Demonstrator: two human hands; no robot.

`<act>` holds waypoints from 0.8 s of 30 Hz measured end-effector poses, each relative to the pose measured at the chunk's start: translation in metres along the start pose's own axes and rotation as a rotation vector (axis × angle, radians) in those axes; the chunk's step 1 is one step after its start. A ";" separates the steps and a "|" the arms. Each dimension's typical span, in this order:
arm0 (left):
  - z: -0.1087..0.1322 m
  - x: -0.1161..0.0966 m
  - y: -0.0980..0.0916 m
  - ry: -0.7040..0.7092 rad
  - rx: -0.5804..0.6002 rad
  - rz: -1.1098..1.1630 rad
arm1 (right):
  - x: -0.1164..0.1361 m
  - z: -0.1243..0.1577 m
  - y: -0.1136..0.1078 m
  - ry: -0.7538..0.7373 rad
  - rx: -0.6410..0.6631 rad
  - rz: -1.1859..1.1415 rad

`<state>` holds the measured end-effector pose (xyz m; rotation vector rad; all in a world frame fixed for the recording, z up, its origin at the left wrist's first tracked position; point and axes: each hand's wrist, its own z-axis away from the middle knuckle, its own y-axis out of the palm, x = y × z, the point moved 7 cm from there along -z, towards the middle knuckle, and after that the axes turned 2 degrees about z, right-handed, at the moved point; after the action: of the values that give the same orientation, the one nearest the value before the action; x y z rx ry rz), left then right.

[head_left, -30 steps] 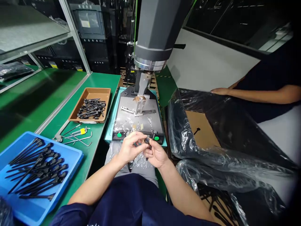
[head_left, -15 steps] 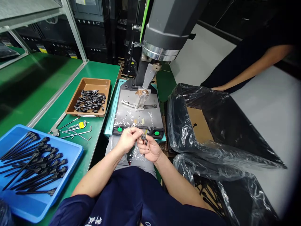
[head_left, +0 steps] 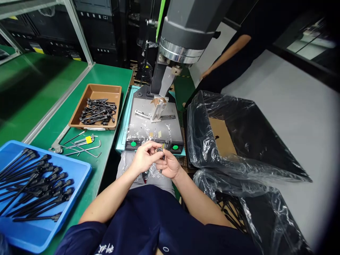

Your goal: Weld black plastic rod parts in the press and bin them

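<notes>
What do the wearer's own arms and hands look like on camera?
The left hand and right hand are ungloved, and the forearms are bare, with no watch or cable showing. Dark navy short sleeves match the top, which bears white lettering and a small pale ring-shaped mark.

From my remote seat, the held black rod (head_left: 159, 149) looks matt. I see a smooth, rectangular blue plastic tray (head_left: 32, 233) near left, shiny silver metal hex keys (head_left: 85, 150), a dull, flat grey metal plate (head_left: 140, 125) and glossy, crinkled clear plastic film (head_left: 196, 148) at right.
</notes>
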<state>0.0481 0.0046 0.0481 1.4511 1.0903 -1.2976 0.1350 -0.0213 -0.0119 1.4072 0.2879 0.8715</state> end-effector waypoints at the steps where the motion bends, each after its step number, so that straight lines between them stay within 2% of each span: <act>1: 0.000 -0.002 -0.001 0.034 -0.016 -0.034 | 0.000 0.000 -0.002 0.002 -0.011 -0.014; 3: 0.000 -0.002 0.000 0.056 -0.002 -0.040 | -0.001 -0.001 -0.004 0.018 -0.020 -0.044; 9: -0.001 0.002 0.006 0.015 0.141 -0.069 | -0.006 0.000 -0.007 0.039 -0.022 -0.075; 20: -0.004 0.004 0.009 -0.044 0.144 -0.093 | -0.003 -0.003 -0.008 0.009 -0.025 -0.049; 24: -0.004 0.000 0.007 0.003 0.102 -0.100 | 0.001 -0.001 -0.005 -0.008 -0.026 -0.034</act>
<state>0.0556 0.0064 0.0488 1.4901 1.1251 -1.4399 0.1368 -0.0195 -0.0169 1.3776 0.2926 0.8391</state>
